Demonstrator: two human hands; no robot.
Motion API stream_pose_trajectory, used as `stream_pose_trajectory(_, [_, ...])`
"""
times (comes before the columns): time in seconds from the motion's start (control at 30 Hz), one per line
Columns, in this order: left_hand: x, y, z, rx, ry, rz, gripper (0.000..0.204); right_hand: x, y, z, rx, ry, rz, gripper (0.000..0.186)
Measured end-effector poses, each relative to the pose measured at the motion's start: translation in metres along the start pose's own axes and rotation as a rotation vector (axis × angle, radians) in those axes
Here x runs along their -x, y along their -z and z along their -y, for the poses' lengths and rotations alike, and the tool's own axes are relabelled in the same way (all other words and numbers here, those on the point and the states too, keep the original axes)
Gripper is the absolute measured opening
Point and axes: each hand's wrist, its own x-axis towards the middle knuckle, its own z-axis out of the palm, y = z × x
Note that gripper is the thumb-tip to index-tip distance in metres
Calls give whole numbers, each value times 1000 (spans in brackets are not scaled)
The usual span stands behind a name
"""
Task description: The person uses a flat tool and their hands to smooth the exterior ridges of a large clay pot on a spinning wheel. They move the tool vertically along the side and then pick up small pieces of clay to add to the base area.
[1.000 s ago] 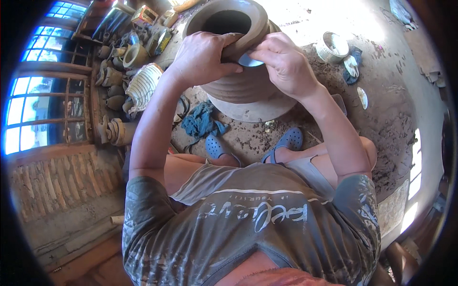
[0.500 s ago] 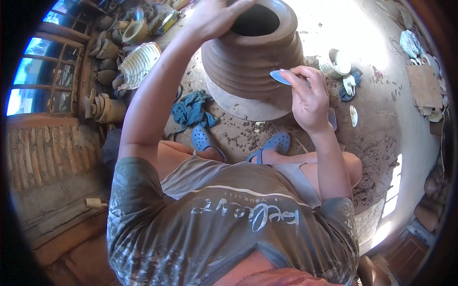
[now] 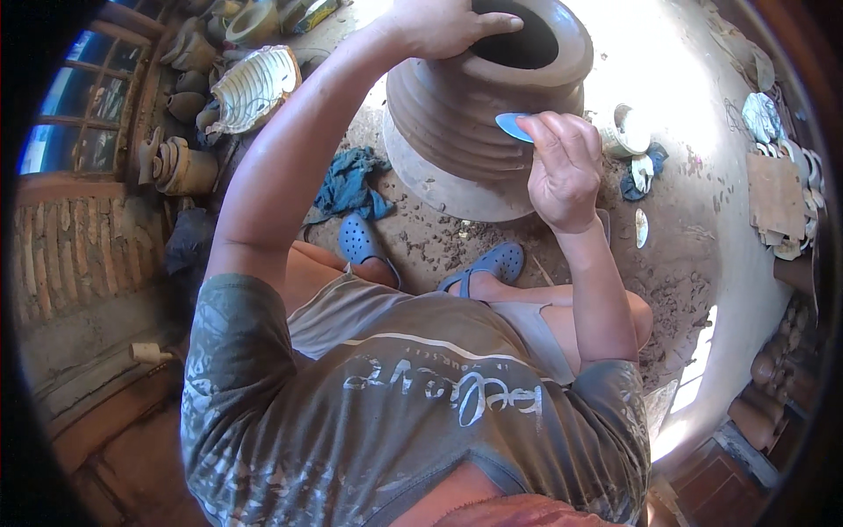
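Note:
A large ridged clay pot [image 3: 457,123] with a wide dark mouth stands on a round pale base [image 3: 421,198]. My left hand [image 3: 439,26] is on the far-left of its rim, thumb reaching over the mouth; the other fingers are largely hidden. My right hand [image 3: 566,162] pinches a blue oval disc [image 3: 509,125] beside the pot's ridged right side. Whether the disc touches the clay is unclear.
A teal cloth [image 3: 347,184] and my blue clogs [image 3: 496,263] lie below the pot. Pottery pieces [image 3: 184,167] crowd the left wall by a window. A white bucket [image 3: 625,132], cloth scraps, cardboard [image 3: 773,193] and more pots [image 3: 768,378] are at right.
My right hand with the blue disc has come away from the rim down to the pot's side. My left hand moved up to the far-left rim. The view has shifted.

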Motion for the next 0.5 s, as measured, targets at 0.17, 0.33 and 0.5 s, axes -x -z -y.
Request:
stream_pose_trajectory(0.17, [-2, -1, 3, 20, -5, 20, 81, -1, 13, 7, -44, -22, 99, 33])
stream_pose_trajectory(0.33, [-3, 3, 2, 32, -41, 66, 80, -4, 10, 1, -17, -11, 15, 33])
stream_pose_trajectory(0.5, [-4, 0, 6, 57, -59, 25, 78, -1, 7, 6, -14, -57, 85, 34])
